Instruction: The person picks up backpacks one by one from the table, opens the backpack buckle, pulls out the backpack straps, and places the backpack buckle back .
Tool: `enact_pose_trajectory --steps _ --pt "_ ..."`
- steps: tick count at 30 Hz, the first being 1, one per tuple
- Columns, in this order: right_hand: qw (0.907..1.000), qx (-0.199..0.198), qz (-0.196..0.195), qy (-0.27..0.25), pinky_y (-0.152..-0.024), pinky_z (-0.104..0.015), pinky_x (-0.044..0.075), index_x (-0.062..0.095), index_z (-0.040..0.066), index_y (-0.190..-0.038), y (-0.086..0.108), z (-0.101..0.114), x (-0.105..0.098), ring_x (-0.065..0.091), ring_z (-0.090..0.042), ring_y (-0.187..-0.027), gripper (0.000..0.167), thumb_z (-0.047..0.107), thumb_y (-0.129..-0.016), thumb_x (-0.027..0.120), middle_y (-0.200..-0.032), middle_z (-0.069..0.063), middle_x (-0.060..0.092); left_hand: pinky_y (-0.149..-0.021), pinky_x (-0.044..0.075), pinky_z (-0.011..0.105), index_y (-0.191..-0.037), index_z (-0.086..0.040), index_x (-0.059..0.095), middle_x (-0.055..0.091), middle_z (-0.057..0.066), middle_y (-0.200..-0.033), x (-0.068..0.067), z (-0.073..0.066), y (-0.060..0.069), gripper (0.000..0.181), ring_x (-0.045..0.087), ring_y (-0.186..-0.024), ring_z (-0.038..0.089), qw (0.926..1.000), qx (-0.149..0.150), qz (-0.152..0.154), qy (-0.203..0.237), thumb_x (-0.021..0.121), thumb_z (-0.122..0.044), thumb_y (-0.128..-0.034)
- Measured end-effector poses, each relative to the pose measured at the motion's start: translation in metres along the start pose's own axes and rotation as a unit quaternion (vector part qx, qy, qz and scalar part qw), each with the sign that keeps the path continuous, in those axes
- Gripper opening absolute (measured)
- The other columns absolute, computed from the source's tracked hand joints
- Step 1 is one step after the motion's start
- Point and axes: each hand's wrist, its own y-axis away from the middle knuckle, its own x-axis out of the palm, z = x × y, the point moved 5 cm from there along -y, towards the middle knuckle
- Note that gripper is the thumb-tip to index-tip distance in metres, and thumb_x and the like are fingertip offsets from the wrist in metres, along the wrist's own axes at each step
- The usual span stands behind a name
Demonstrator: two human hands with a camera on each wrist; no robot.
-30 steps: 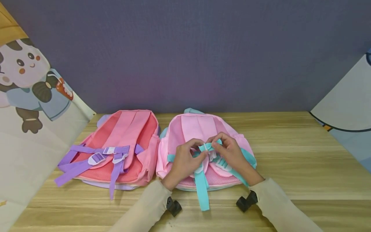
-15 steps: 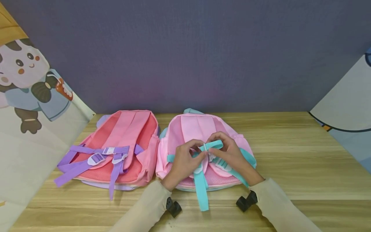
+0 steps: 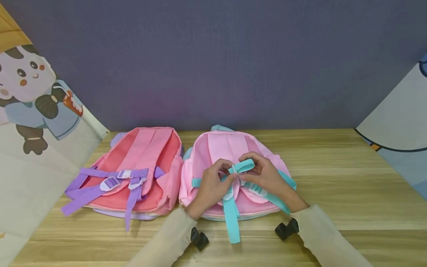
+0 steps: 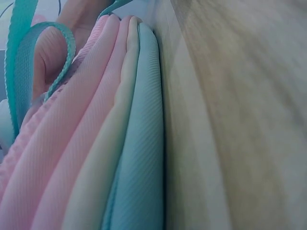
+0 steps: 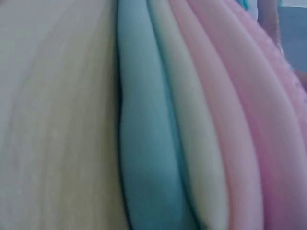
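Left hand point(image 3: 212, 182) and right hand point(image 3: 268, 177) pinch a turquoise strap point(image 3: 247, 165), short of the back edge of the desk point(image 3: 333, 178); uneven tugging could twist it

The desk point(image 5: 57, 120) occupies the left portion of the right wrist view, its pale wood grain running lengthwise, blurred. A backpack point(image 5: 211, 115) adjoins it along a dark line. From left to right, its curved side comprises a blue panel point(image 5: 148, 115), a cream band point(image 5: 194, 115), two smooth pink bands point(image 5: 225, 115) and a textured pink strip point(image 5: 273, 45). At upper right, a fragment of turquoise strap point(image 5: 245, 4), a white part point(image 5: 252, 12) and a hand point(image 5: 269, 24) are partly visible; which hand cannot be determined. Beyond lies a grey-blue surface point(image 5: 292, 31).
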Motion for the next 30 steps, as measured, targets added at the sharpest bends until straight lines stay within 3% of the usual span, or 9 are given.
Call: enact_pose_trajectory --steps 4,9,11,15,20,25,30 --pt "0.9993 0.017 0.001 0.034 -0.075 -0.020 0.052 0.051 -0.008 -0.115 -0.0002 0.0017 -0.0004 0.059 -0.004 -0.085 0.035 0.000 -0.085 0.068 -0.101 0.004 0.058 -0.067 0.046 0.023 -0.102 -0.005 0.063 0.068 0.007 -0.088 -0.0006 -0.0008 -0.0001 0.020 0.061 -0.080 0.016 1.0000 0.007 -0.004 0.003 0.070 -0.008 -0.0836" --pt "0.9974 0.031 -0.008 0.064 -0.073 -0.023 0.054 0.056 -0.002 -0.113 -0.0009 0.0016 0.0020 0.060 -0.006 -0.084 0.035 0.004 -0.082 0.072 -0.102 -0.004 0.060 -0.067 0.047 0.026 -0.103 -0.005 0.066 0.063 0.009 -0.092 -0.0015 -0.0033 0.0000 0.023 0.057 -0.078 0.018 0.9984 0.052 -0.020 -0.010 0.074 -0.013 -0.0819" --pt "0.9953 0.030 -0.021 0.089 -0.073 -0.022 0.053 0.058 0.000 -0.111 -0.0009 0.0011 0.0014 0.059 -0.005 -0.085 0.036 0.004 -0.080 0.074 -0.102 -0.006 0.060 -0.068 0.048 0.027 -0.103 -0.006 0.067 0.062 0.010 -0.093 -0.0015 -0.0033 0.0000 0.025 0.057 -0.079 0.020 0.9981 0.057 -0.021 -0.013 0.075 -0.014 -0.0806" --pt "0.9919 0.029 -0.038 0.118 -0.075 -0.019 0.050 0.058 0.003 -0.109 0.0000 0.0001 -0.0016 0.055 -0.006 -0.087 0.037 0.002 -0.077 0.077 -0.103 -0.008 0.059 -0.077 0.049 0.031 -0.108 -0.009 0.065 0.065 0.008 -0.099 0.0016 -0.0010 -0.0001 0.031 0.060 -0.088 0.019 0.9995 0.025 0.017 -0.010 0.075 -0.018 -0.0810" --pt "0.9909 0.017 -0.027 0.130 -0.073 -0.018 0.048 0.059 0.003 -0.105 0.0004 -0.0018 -0.0041 0.052 -0.006 -0.083 0.034 0.001 -0.076 0.077 -0.098 -0.006 0.058 -0.086 0.049 0.033 -0.112 -0.009 0.059 0.066 0.006 -0.101 0.0063 0.0040 0.0003 0.033 0.062 -0.095 0.018 0.9967 -0.028 0.068 -0.035 0.073 -0.014 -0.0823" --pt "0.9902 0.005 -0.008 0.139 -0.071 -0.017 0.046 0.059 0.003 -0.102 0.0008 0.0011 -0.0050 0.050 -0.006 -0.080 0.031 0.002 -0.076 0.077 -0.092 -0.005 0.057 -0.084 0.050 0.032 -0.107 -0.005 0.059 0.065 0.008 -0.097 0.0069 0.0055 0.0000 0.029 0.061 -0.092 0.020 0.9952 -0.036 0.074 -0.053 0.070 -0.005 -0.0801" --pt "0.9868 0.019 0.005 0.161 -0.067 -0.019 0.045 0.059 0.007 -0.102 0.0014 0.0047 -0.0065 0.050 -0.008 -0.076 0.032 0.005 -0.076 0.078 -0.089 -0.004 0.057 -0.083 0.049 0.030 -0.104 -0.006 0.060 0.064 0.007 -0.096 0.0075 0.0058 0.0001 0.026 0.060 -0.091 0.018 0.9937 -0.049 0.082 -0.058 0.070 -0.006 -0.0809"
